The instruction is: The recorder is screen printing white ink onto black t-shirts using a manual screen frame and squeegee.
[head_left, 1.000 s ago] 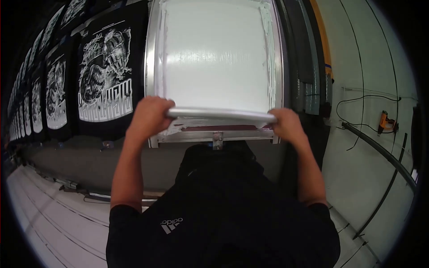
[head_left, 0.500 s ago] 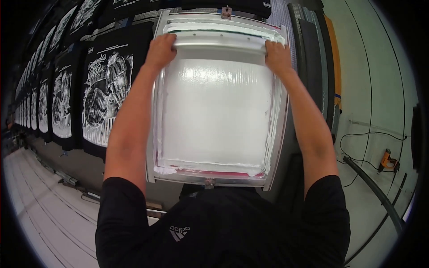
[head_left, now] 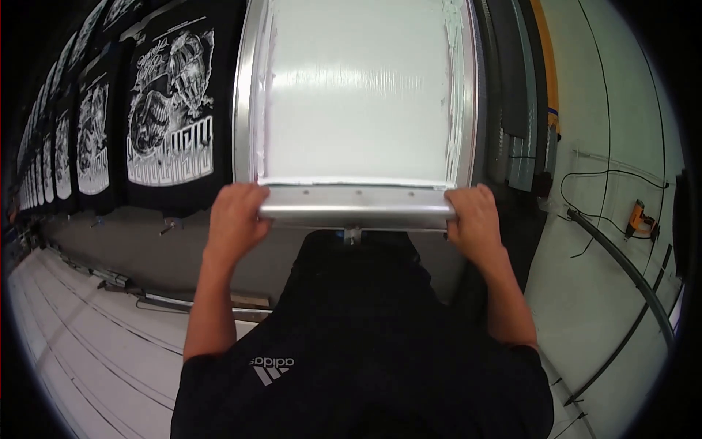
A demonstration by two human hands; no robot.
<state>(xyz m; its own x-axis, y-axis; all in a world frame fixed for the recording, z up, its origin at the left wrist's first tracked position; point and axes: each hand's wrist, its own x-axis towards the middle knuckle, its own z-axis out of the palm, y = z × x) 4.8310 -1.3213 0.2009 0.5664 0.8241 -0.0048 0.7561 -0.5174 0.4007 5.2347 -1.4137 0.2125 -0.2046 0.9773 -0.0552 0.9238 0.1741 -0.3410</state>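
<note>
A metal-framed printing screen (head_left: 246,95) with a pale mesh (head_left: 358,95) lies flat in front of me. Across its near edge sits a long silver squeegee bar (head_left: 358,212). My left hand (head_left: 235,218) is closed around the bar's left end. My right hand (head_left: 475,221) is closed around its right end. Both forearms come up from below, on either side of my black shirt. A thin line of white ink runs along the mesh just beyond the bar.
Black T-shirts with white prints (head_left: 170,110) lie in a row along the long table to the left. On the pale floor to the right are black cables (head_left: 585,175), a dark hose (head_left: 629,274) and a small orange tool (head_left: 639,216).
Half a second ago both hands were at the far end of the screen. Now they are back at the near edge, with the bar pulled toward my body.
</note>
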